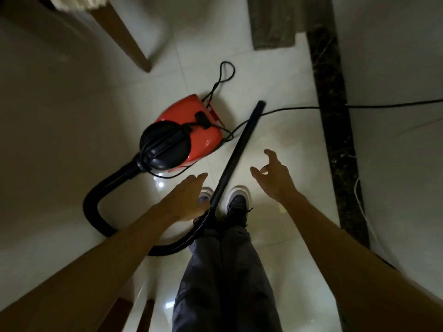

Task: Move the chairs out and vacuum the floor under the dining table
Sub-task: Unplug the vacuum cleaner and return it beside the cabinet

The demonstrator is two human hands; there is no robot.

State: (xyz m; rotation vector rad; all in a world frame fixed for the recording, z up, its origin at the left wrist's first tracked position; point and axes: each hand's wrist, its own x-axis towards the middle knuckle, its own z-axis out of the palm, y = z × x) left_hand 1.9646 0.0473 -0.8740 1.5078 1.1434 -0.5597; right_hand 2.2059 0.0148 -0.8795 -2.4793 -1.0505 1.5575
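A red and black canister vacuum [191, 133] sits on the pale tiled floor ahead of my feet. Its ribbed black hose [96, 202] loops left and back to a long black wand [237, 152], which lies on the floor between my shoes, pointing away to the upper right. My left hand [184, 200] reaches down just left of the wand's near end, fingers straight, holding nothing. My right hand [273, 176] hovers to the right of the wand with fingers spread and loosely bent, empty.
A brown wooden furniture leg [124, 37] stands at the upper left, and more brown wood [143, 315] shows at the bottom left. A black power cord [299, 108] runs right across a dark marble strip [335, 130]. A grey-green mat [273, 22] lies at the top.
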